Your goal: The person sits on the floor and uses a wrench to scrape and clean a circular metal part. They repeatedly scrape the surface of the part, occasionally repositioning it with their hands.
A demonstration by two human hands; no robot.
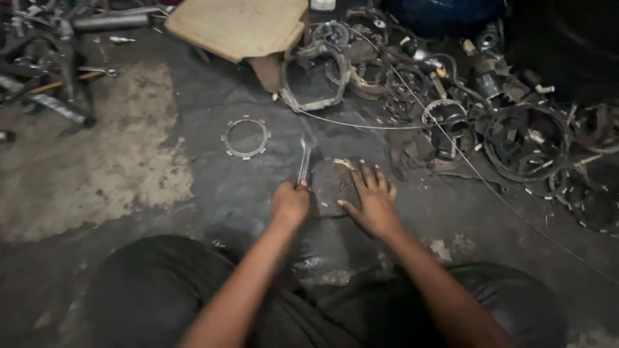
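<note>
**Wrench and dark disc on the greasy floor**

Head view: my left hand (289, 203) is clenched around a wrench (304, 159), just left of the dark disc (333, 187). My right hand (373, 200) lies spread flat on that disc. A toothed ring (245, 137) lies up-left of it.
</note>
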